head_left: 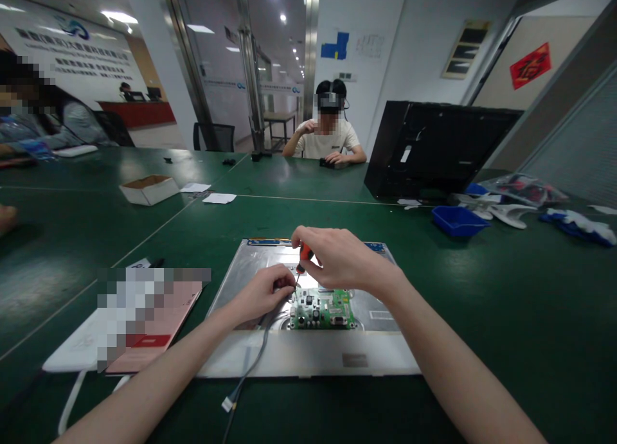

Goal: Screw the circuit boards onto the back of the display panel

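A green circuit board [322, 310] sits on the back of a silver display panel [308, 354] lying flat before me. My right hand [332, 257] is closed around the red and black handle of a screwdriver [304, 254]. Its thin shaft points down at the board's upper left corner. At that same corner my left hand [265, 293] has its fingers curled together close to the screwdriver's tip; whatever they pinch is too small to make out. From beneath the left hand a grey cable [263, 351] runs over the panel's front edge, ending in a white connector [227, 403].
To the left lie a white device [72, 347] and a pink booklet [159, 328]. Farther off are a cardboard box [149, 190], a black monitor [434, 148], a blue tray [457, 220] and gloves [578, 225]. Across the table sits a person [330, 132]; another is at left.
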Demonstrator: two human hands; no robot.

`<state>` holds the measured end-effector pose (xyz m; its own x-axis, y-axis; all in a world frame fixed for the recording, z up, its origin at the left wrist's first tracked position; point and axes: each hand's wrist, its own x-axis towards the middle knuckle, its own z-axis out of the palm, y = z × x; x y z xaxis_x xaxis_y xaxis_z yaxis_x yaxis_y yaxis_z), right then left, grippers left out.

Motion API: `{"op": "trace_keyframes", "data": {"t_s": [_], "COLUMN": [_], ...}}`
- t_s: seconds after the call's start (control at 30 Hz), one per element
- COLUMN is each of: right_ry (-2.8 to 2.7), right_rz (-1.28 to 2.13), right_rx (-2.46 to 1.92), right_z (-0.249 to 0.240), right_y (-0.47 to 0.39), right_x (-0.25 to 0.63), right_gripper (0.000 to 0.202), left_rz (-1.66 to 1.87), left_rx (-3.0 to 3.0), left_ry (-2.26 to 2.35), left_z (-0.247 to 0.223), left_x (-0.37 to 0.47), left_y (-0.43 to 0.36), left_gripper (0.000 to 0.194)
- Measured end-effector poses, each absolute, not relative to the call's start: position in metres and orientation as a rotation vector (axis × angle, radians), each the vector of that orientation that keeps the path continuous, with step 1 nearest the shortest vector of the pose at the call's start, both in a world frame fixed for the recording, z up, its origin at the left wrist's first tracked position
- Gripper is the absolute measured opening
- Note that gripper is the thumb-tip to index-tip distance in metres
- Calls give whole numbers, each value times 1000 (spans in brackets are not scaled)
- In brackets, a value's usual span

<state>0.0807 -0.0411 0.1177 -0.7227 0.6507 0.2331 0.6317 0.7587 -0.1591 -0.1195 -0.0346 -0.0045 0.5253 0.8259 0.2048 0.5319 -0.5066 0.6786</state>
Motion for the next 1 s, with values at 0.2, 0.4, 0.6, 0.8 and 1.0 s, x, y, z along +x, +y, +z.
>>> {"op": "trace_keyframes", "data": {"t_s": [0.2,0.4,0.6,0.8,1.0], "right_ry": [-2669,-2679,-2677,-2655,-2680], "right_rz": [-67,73,151,9,72], "right_rx": [-1112,-1007,-942,-1040,-994], "right_z": [117,118,118,119,118], "right_y": [-38,-39,-42,-38,-38], "right_x": [77,80,81,79,81], "right_gripper": [22,19,23,20,14], "left_rz": [708,716,720,712,704], "left_rx": [2208,2219,2225,2218,2223], "left_ry": [1098,1099,1093,1098,1104], "left_z": [-7,-7,-8,-5,-7], "left_x": [-121,-121,-121,-120,-121], "left_y": [-34,-34,-34,-35,-34], "left_gripper": [7,7,6,6,6]}}
